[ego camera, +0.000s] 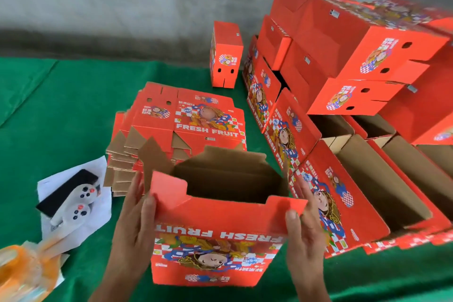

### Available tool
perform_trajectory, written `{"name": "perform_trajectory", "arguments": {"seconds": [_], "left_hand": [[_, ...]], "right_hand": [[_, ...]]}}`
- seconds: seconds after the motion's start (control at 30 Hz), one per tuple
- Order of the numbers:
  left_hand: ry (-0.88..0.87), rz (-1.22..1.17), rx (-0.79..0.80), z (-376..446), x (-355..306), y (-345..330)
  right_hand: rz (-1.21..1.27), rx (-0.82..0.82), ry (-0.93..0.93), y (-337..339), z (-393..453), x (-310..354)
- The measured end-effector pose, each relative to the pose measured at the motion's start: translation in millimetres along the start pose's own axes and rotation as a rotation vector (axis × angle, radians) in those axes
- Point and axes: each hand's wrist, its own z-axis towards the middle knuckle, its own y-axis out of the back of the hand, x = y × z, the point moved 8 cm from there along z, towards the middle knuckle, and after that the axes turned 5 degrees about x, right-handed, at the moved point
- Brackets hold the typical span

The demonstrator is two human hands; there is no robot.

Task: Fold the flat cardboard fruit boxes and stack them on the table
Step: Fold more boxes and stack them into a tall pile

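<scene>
A red "FRESH FRUIT" cardboard box stands opened up in front of me, its top open and the brown inside showing. My left hand grips its left side, thumb on the near panel. My right hand grips its right side the same way, thumb on the front. Behind the box lies a pile of flat unfolded boxes on the green tablecloth. To the right, several folded boxes sit open-topped in a row, with more folded boxes stacked above them.
One small folded red box stands upright alone near the back wall. A black pad and two white controllers lie on white paper at the left. An orange and white blurred bundle fills the lower left corner.
</scene>
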Motion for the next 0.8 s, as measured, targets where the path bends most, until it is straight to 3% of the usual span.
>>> {"name": "perform_trajectory", "arguments": {"seconds": [0.13,0.23,0.3,0.4,0.5,0.6,0.73,0.8], "left_hand": [[0.035,0.194,-0.085,-9,-7,6],[0.101,0.271,-0.107,-19,-6,-12],[0.089,0.374,-0.153,-24,-12,-23],[0.014,0.429,-0.185,-22,-25,-30],[-0.133,0.435,-0.083,-18,-34,-39],[-0.108,0.359,0.007,-17,-27,-43],[-0.296,0.545,0.105,-14,-35,-44],[-0.262,0.548,0.23,-9,-36,-43]], "right_hand": [[-0.325,0.145,0.032,-2,-2,1],[-0.527,0.053,-0.095,9,-3,-10],[-0.566,-0.035,-0.047,13,-5,-6],[-0.441,-0.039,0.006,14,-4,-8],[-0.218,0.056,0.022,10,0,-12],[-0.199,0.153,-0.011,7,0,-18],[-0.235,0.198,0.05,7,1,-10],[-0.211,0.266,0.031,5,1,-15]]}}
